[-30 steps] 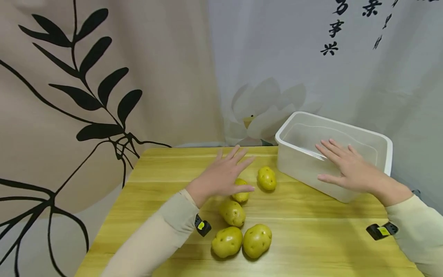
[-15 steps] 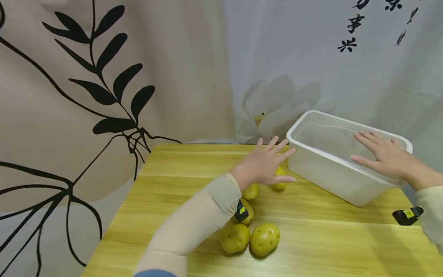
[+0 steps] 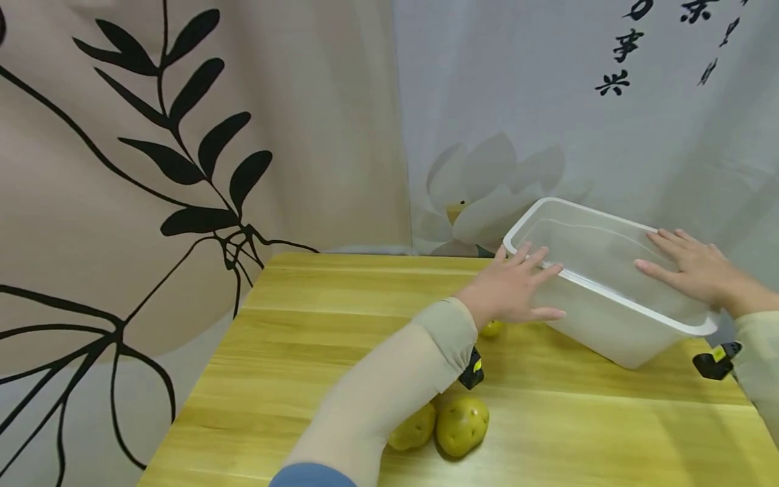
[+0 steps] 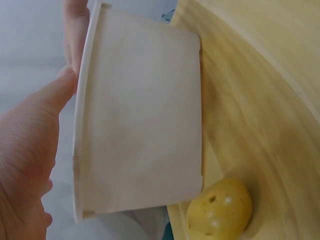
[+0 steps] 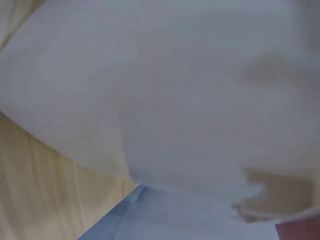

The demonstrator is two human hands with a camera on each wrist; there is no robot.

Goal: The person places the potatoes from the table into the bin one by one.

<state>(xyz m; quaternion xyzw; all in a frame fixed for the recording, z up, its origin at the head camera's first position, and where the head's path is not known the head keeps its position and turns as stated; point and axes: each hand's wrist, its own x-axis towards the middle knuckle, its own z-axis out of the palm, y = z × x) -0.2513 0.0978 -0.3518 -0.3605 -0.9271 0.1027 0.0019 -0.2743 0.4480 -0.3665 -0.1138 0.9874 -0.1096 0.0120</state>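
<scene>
A white, translucent plastic bin stands at the right of the wooden table, its inside visible from above. My left hand, fingers spread and straight, is at the bin's near-left rim; whether it touches the rim, I cannot tell. Over the bin's right end lies my right hand, fingers extended, at the rim. In the left wrist view, the left hand is beside the bin's rim, and part of the right hand shows beyond it. The bin wall fills most of the right wrist view, blurred.
Yellow potatoes lie on the table: one and another near the front, one partly under the left hand. My left arm hides others. A printed curtain hangs behind the table.
Both hands have moved right, the left from above the potatoes to the bin's near-left rim, the right toward the bin's right end. The head view has shifted too.
</scene>
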